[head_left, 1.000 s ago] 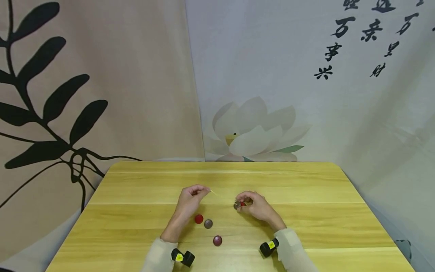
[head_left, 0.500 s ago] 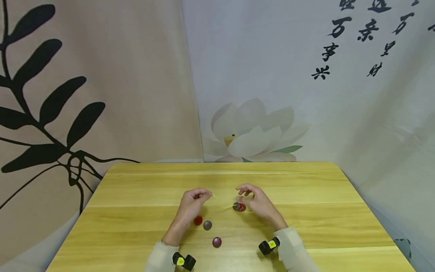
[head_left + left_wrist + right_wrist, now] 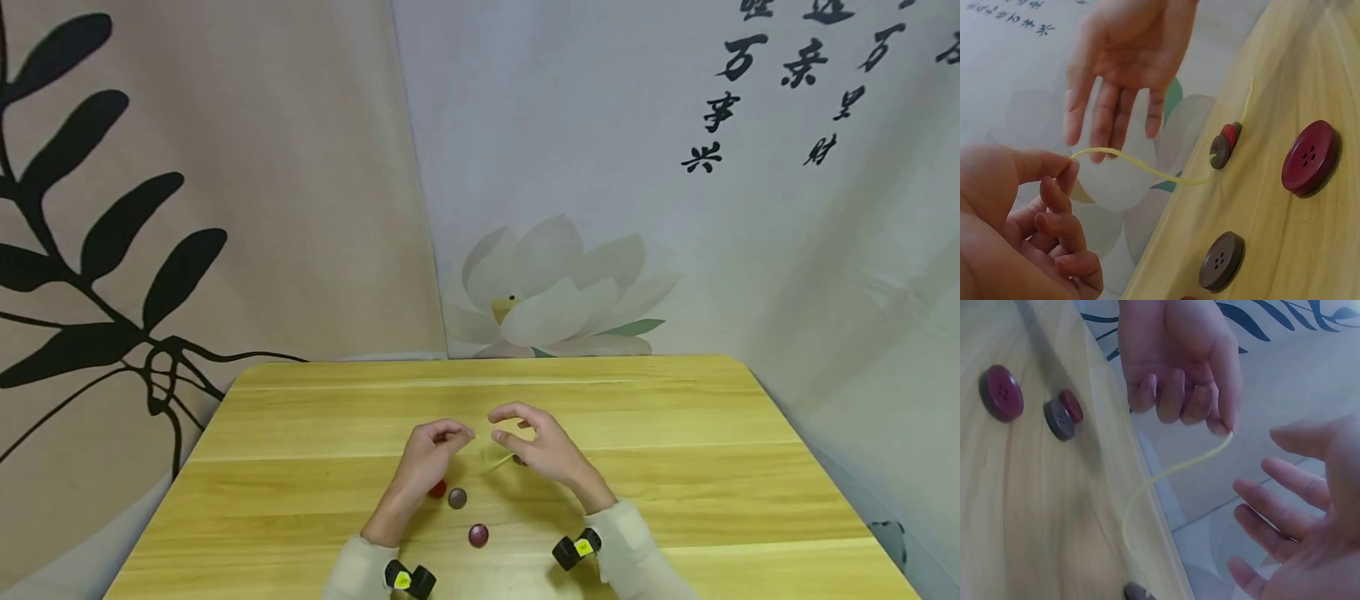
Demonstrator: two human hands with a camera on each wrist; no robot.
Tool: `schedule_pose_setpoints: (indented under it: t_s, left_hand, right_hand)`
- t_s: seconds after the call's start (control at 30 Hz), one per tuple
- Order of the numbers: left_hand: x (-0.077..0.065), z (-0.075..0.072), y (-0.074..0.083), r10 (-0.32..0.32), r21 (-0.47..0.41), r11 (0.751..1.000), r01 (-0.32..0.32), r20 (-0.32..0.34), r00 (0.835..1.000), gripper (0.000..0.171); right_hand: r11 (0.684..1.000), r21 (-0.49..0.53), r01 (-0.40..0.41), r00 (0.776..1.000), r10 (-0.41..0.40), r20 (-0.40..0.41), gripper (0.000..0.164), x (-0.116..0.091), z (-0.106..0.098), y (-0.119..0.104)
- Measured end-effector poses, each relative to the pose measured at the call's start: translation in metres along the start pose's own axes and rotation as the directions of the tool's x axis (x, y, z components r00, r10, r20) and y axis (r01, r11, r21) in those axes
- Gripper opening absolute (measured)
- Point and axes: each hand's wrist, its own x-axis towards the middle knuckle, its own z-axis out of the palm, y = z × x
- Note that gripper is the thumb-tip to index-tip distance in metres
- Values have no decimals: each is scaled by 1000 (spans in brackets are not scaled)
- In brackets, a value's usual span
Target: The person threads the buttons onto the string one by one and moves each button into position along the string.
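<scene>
My left hand (image 3: 431,450) pinches the end of a yellow string (image 3: 1141,164) between thumb and forefinger, its other fingers curled. From there the string sags down to a brown button (image 3: 1220,153) and passes through it. A red button (image 3: 1229,132) and another dark one stand behind it in a row on the tabletop, with string trailing beyond. Facing the left hand, my right hand (image 3: 543,446) has its fingers spread beside the string, holding nothing. In the head view it covers most of the strung buttons.
Loose on the wooden table (image 3: 675,492) lie a four-hole burgundy button (image 3: 1310,157), a grey-brown button (image 3: 457,498) and a red button (image 3: 437,490) partly behind the left wrist. A printed curtain (image 3: 300,208) hangs behind the far edge.
My right hand has let go of the strung buttons, leaving them on the table, and has moved left toward my left hand. The left hand, still pinching the string, has shifted slightly right.
</scene>
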Motion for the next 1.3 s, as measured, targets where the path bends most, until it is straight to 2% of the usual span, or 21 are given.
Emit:
schedule_pose_setpoints:
  t_s: [0.23, 0.4, 0.6, 0.83, 1.03, 1.3]
  left_hand:
    - [-1, 3, 2, 6, 11, 1000, -6, 19, 1000, 15]
    - [-1, 3, 1, -15, 11, 1000, 15, 24, 1000, 15]
    - [-2, 3, 0, -5, 9, 1000, 5, 51, 999, 15]
    - [1, 3, -2, 27, 1, 1000, -27, 62, 998, 14]
    - [3, 5, -2, 33, 7, 999, -33, 59, 998, 14]
    - [5, 6, 1, 31, 16, 999, -31, 35, 999, 15]
  right_hand:
    - [1000, 0, -29, 997, 29, 78, 30, 3, 8, -2]
    - [999, -5, -47, 995, 47, 88, 29, 3, 9, -3]
    - [998, 14, -61, 991, 59, 120, 30, 4, 11, -1]
    - [997, -22, -68, 997, 69, 47, 18, 3, 12, -1]
    - [992, -32, -123, 992, 122, -20, 11, 3, 10, -3]
    - [992, 6, -126, 991, 126, -36, 11, 5, 10, -5]
